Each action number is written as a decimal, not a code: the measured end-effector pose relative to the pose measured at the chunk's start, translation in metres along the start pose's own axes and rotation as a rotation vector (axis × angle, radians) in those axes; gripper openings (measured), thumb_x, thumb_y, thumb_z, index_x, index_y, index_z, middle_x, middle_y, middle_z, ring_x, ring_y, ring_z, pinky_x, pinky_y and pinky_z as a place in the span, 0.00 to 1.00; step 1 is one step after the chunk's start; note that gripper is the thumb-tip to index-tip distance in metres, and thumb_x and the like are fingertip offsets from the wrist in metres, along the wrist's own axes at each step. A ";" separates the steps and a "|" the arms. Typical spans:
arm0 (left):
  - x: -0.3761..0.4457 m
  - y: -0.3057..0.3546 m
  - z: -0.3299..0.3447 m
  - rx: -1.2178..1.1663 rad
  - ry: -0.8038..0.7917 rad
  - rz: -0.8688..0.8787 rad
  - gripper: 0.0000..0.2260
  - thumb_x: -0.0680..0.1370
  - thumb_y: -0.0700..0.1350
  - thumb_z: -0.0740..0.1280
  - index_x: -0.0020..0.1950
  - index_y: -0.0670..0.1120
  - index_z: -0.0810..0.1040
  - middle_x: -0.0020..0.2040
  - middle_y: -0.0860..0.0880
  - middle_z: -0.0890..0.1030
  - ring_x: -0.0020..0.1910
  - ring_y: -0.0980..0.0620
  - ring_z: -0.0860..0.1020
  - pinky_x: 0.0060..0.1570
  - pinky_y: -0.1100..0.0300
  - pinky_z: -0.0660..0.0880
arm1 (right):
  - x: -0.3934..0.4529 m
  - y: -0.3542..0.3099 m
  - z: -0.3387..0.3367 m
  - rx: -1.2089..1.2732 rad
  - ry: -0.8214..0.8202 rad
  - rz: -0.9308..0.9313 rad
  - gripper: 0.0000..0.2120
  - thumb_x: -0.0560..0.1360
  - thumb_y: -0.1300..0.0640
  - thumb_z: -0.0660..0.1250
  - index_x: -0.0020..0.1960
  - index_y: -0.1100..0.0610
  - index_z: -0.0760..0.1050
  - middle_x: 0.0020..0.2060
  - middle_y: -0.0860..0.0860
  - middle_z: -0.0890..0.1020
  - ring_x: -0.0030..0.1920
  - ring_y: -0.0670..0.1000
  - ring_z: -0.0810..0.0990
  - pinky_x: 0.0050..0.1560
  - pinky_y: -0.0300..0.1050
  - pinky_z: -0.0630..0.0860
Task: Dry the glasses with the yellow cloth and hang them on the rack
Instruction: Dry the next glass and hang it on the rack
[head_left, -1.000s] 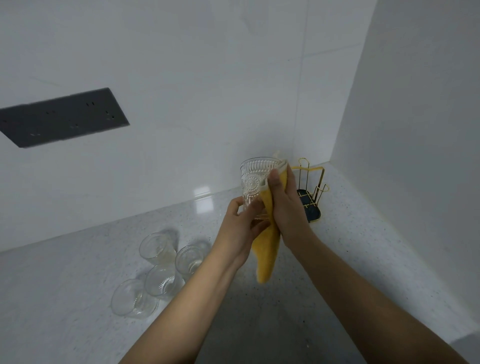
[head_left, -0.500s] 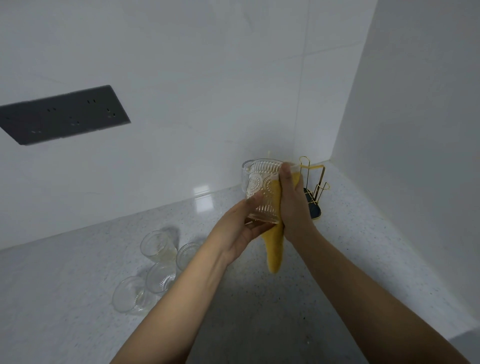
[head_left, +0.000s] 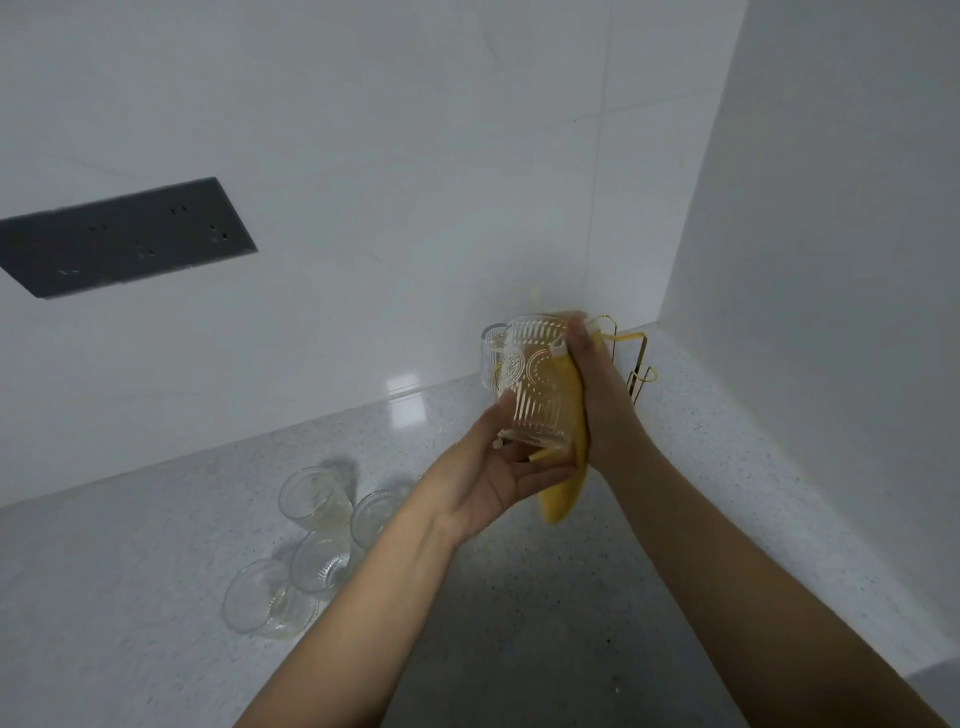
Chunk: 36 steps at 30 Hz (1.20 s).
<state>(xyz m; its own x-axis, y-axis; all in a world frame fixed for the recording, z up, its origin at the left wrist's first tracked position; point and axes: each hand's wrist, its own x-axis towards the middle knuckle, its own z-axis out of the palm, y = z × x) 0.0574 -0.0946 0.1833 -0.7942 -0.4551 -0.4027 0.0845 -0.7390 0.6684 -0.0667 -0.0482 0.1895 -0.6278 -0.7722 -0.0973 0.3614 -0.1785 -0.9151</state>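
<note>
A ribbed, patterned glass (head_left: 535, 384) is held upright above the counter. My left hand (head_left: 498, 478) cups its base from below. My right hand (head_left: 597, 395) presses the yellow cloth (head_left: 563, 493) against the glass's right side, and the cloth's tail hangs below both hands. Just behind, in the corner, stands the gold wire rack (head_left: 641, 364), partly hidden by my right hand. Another glass (head_left: 491, 348) shows behind the held one, seemingly on the rack. Several clear glasses (head_left: 311, 499) stand grouped on the counter to the left.
The speckled grey counter (head_left: 519, 649) meets white tiled walls at the back and on the right. A dark grey socket panel (head_left: 124, 236) is set in the back wall at the left.
My left hand has slid from the glass's side down under its base. My right hand and the cloth have moved round to the glass's right side.
</note>
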 end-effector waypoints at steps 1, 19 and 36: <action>0.000 0.001 0.001 -0.004 -0.015 -0.016 0.23 0.71 0.51 0.68 0.60 0.39 0.74 0.51 0.34 0.82 0.47 0.36 0.83 0.53 0.42 0.79 | 0.001 -0.003 -0.002 0.028 -0.012 0.014 0.42 0.62 0.34 0.72 0.64 0.61 0.69 0.53 0.62 0.79 0.50 0.61 0.81 0.49 0.59 0.78; -0.001 0.005 0.011 0.032 0.008 0.036 0.23 0.74 0.53 0.67 0.64 0.41 0.74 0.53 0.35 0.81 0.49 0.39 0.82 0.51 0.44 0.80 | -0.006 -0.006 0.003 -0.001 0.092 -0.002 0.38 0.59 0.37 0.73 0.62 0.54 0.69 0.53 0.58 0.81 0.49 0.58 0.83 0.52 0.62 0.78; 0.002 0.006 -0.003 0.207 -0.004 0.233 0.18 0.75 0.49 0.66 0.61 0.40 0.77 0.53 0.42 0.83 0.53 0.43 0.82 0.59 0.49 0.78 | -0.010 0.002 0.007 -0.053 -0.041 0.016 0.33 0.66 0.39 0.70 0.64 0.58 0.70 0.51 0.57 0.81 0.49 0.56 0.83 0.48 0.50 0.79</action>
<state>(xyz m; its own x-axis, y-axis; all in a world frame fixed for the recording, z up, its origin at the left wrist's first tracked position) 0.0584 -0.1014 0.1847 -0.7702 -0.5982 -0.2211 0.1406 -0.4974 0.8561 -0.0552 -0.0446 0.1917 -0.5935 -0.7990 -0.0967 0.3332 -0.1346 -0.9332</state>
